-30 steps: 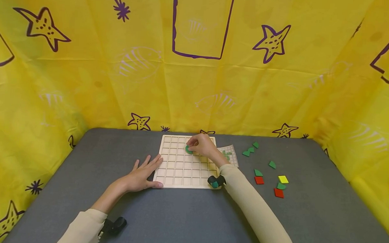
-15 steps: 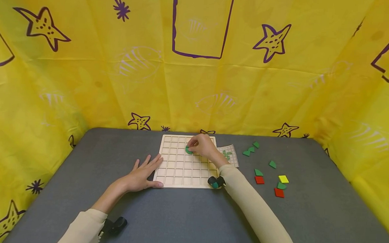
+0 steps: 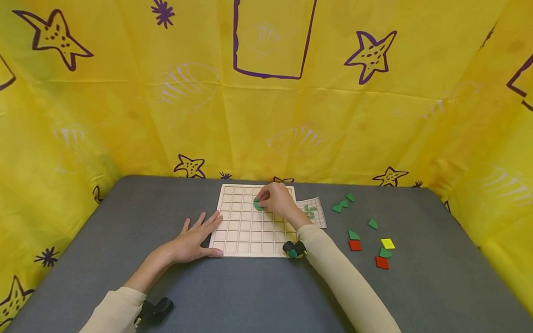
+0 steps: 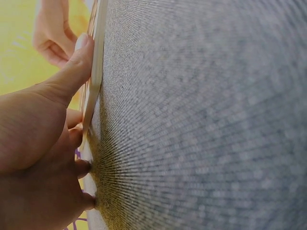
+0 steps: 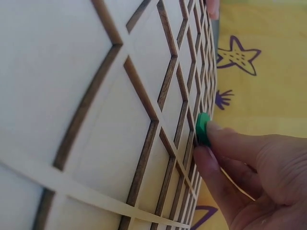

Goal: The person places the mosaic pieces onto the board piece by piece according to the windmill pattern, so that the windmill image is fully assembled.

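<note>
A light wooden grid board [image 3: 244,234] lies on the table, its raised strips forming square cells. My right hand [image 3: 276,198] is over its upper right part, thumb and fingertips pinching a green quarter-circle tile [image 3: 258,204]. Up close in the right wrist view, that green tile [image 5: 203,128] stands at the grid strips between thumb and finger. My left hand [image 3: 193,240] rests with spread fingers at the board's left edge; in the left wrist view the thumb of the left hand [image 4: 38,129] lies on the board's edge. Part of the board is hidden under my right hand and forearm.
A printed pattern card [image 3: 319,215] with a green figure on a grid sits partly behind my right wrist. To its right lie several green tiles [image 3: 372,223], red tiles [image 3: 382,262] and one yellow tile [image 3: 387,243]. A yellow patterned cloth [image 3: 268,112] encloses the table's back and sides.
The green tile in my right fingertips has turned slightly over the same part of the board. My left hand stays in place at the board's edge.
</note>
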A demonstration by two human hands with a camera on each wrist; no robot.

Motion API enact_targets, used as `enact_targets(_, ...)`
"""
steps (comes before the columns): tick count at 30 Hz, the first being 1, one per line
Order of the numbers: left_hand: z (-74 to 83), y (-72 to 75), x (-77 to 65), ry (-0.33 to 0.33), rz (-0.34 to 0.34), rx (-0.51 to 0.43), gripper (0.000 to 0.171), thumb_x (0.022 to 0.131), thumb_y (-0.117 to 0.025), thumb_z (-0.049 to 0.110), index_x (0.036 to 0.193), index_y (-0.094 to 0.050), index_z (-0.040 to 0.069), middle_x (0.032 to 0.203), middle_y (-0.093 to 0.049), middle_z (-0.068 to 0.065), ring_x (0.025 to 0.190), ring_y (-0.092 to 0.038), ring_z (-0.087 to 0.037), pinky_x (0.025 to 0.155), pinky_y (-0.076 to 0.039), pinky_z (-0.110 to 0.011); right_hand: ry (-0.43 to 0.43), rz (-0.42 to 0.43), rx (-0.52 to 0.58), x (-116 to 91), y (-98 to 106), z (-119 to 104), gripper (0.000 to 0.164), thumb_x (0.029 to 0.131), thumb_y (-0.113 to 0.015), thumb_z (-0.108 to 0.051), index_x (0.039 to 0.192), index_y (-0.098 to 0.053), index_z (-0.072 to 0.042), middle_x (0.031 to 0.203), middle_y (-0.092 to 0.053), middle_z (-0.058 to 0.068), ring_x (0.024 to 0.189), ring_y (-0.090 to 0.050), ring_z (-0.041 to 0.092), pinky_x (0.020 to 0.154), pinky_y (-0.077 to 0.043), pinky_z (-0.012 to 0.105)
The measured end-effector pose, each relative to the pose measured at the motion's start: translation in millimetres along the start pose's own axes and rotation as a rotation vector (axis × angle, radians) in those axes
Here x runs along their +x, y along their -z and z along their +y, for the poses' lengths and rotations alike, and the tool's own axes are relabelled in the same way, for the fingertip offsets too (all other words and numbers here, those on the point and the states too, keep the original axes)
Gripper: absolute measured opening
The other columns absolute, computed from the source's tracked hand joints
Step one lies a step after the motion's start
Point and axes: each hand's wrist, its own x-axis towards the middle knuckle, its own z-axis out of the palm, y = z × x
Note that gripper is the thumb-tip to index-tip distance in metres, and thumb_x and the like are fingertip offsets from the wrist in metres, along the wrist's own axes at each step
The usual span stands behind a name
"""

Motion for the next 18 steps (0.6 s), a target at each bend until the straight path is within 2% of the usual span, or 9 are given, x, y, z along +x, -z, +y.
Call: enact_targets(18,-2.5,-0.3,0.6,-0.006,0.003,-0.009,0.097,0.086,-0.07,0.048,0.156,-0.021,0.004,0.163,-0.011,-0.018,0.145,0.0,-0.05,0.106,0.009,-0.071,-0.046,0.001,-0.036,-1.5,1.8,-5.1,0.007,0.08,-0.08,-0.004,0.086,-0.076,-0.005,0.08,-0.071,0.002,0.075,-0.065,0.015,0.073,-0.053,0.028)
